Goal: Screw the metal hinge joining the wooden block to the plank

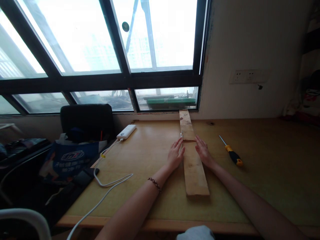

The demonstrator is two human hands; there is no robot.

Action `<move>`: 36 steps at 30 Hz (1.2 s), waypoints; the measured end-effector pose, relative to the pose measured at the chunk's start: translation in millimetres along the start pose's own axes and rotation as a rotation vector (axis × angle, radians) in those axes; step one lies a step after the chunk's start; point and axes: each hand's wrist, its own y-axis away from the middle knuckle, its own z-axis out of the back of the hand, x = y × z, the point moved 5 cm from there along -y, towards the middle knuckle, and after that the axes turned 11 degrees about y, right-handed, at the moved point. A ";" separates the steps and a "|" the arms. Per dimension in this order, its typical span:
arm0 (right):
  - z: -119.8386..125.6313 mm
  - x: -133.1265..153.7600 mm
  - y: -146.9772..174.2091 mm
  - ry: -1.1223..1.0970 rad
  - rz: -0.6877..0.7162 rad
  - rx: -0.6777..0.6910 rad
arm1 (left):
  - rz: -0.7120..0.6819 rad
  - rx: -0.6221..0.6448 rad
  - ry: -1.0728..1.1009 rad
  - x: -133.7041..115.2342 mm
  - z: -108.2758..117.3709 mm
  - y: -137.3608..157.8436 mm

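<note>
Two pale wooden boards lie end to end on the table, a near board (195,170) and a far board (186,128), with a thin seam between them. A small metal piece, perhaps a hinge (181,134), sits at the left edge by the seam. My left hand (175,154) rests along the left side, fingers stretched out, its fingertips touching the boards close to the metal piece. On the opposite side my right hand (203,151) lies with fingers extended against the right edge near the seam. What lies under my fingertips is hidden.
A screwdriver (232,155) with a yellow and black handle lies to the right. At the left, a white power bank (126,132) has a white cable (110,193) trailing over the table's front edge. A black chair (86,121) with a blue bag (67,160) stands beyond the left edge.
</note>
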 end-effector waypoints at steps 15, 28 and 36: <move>-1.4 -2.4 -0.3 -0.030 -0.020 0.010 | -0.006 -0.029 0.009 1.1 0.3 -0.3; 2.0 0.4 -0.4 -0.093 -0.045 0.018 | 0.005 -0.036 0.104 8.5 -1.5 -1.6; 11.7 0.3 2.6 -0.248 -0.180 -0.047 | -0.070 -0.027 -0.087 -10.2 5.3 2.0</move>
